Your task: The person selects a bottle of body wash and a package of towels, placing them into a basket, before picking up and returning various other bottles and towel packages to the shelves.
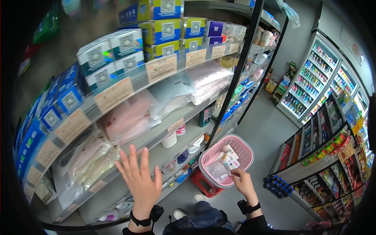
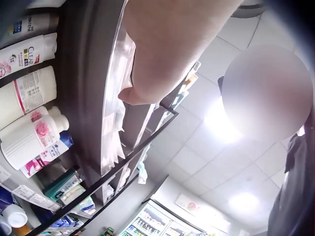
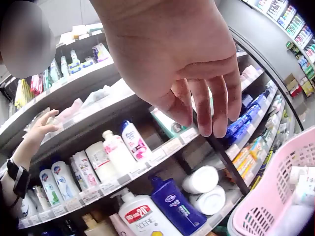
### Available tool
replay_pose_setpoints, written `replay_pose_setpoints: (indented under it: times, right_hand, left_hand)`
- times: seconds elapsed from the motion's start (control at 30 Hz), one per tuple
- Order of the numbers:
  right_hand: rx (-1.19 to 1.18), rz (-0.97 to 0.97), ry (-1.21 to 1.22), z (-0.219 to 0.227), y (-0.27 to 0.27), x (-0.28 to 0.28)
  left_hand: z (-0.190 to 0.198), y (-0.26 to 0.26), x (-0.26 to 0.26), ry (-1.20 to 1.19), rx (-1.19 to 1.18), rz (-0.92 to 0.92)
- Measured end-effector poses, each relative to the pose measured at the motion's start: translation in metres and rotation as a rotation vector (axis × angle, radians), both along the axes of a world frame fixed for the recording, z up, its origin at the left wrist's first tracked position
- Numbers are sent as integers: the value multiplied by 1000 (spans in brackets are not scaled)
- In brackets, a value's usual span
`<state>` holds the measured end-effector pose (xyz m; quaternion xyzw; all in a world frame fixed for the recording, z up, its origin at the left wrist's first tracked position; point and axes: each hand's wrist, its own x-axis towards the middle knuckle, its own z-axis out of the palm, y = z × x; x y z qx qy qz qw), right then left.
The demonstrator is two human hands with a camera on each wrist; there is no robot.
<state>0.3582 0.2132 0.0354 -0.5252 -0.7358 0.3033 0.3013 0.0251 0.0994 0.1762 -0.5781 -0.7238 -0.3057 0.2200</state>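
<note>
The left hand (image 1: 141, 182) is spread with straight fingers in front of the shelf, near a pink wrapped pack (image 1: 127, 115) and clear-bagged packs (image 1: 92, 156); it holds nothing visible. In the left wrist view the hand (image 2: 165, 54) is partly cut off beside the shelf edge. The right hand (image 1: 243, 183) hangs over the near rim of a pink basket (image 1: 247, 150), its fingers loosely bent. In the right wrist view that hand (image 3: 197, 73) shows nothing between its fingers. Inside the basket lie white packages (image 1: 229, 158) and a clear bag (image 1: 215, 169).
Boxes with codes (image 1: 162, 33) fill the upper shelf. Bottles (image 3: 118, 152) line lower shelves. The pink basket rests on a red basket (image 1: 209, 190). A curved snack rack (image 1: 325, 160) stands right, drinks fridges (image 1: 311, 78) behind, and bare floor (image 1: 270, 117) lies between.
</note>
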Motion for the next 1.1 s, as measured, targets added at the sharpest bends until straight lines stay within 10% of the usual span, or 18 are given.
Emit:
replay_pose_setpoints:
  times: [0.3,0.57,0.7,0.77,0.83,1.1]
  right_hand:
    - [-335,-77,-156,-97,85,35]
    - [-316,87,-340,-336,176,59]
    - [-1254,-280,-3,-366,197,51]
    - [-993,263,8,-437,199,90]
    - [-1395,-413,222,-399,196,58]
    - [-1428,-498,640,-457,185,59]
  left_hand:
    - [-31,51,-3,177,94,445]
    - [-39,60,-6,322,168,535]
    - [-39,62,-1,332,154,569]
    - [-35,64,4,329,130,592]
    - [-32,65,9,322,109,603]
    - [-30,73,15,299,79,636]
